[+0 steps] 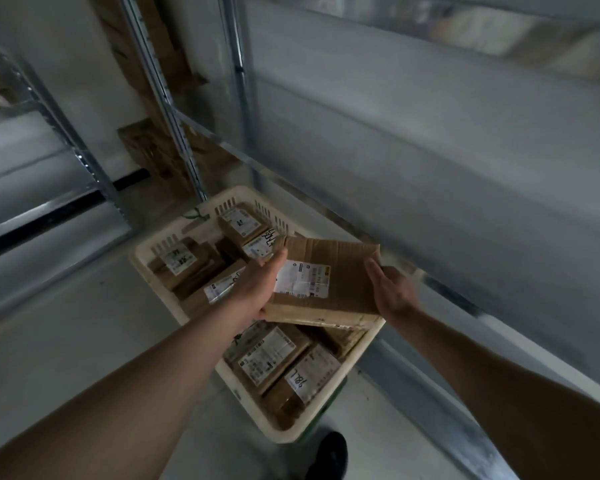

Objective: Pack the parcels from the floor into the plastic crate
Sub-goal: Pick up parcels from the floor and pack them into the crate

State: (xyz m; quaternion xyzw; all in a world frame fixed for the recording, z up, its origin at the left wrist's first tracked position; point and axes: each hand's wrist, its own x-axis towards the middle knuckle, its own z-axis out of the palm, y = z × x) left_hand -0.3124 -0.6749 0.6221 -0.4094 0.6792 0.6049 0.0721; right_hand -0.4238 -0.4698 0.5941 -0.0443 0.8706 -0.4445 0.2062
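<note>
At the far left stands a metal shelf upright (94, 168), with pale floor (66, 323) spreading toward you. Further right, brown cardboard (160, 157) leans behind a second slotted upright.

The cream plastic crate (142, 258) sits on the floor in the middle, its long side running from far left to near right. It already holds several brown parcels: one with a white label at the far left corner (181, 263), another at the far end (239, 223), and two labelled ones at the near end (267, 355), the rightmost bearing handwritten digits (310, 370).

Your left hand (257, 289) grips the left edge of a flat cardboard parcel (343, 282), thumb under its near corner and fingers laid along the top beside its white shipping label. The parcel hangs level above the crate's middle, over the right-hand rim, not resting on the parcels below as far as the view shows.

Your right hand (392, 292) is at the parcel's right edge, fingers straight and pressed against that side rather than curled around it.

Right of the crate a shelf rail (447, 292) runs diagonally, with grey shelving blurred above. A dark shoe (329, 455) shows near the crate's near end.
</note>
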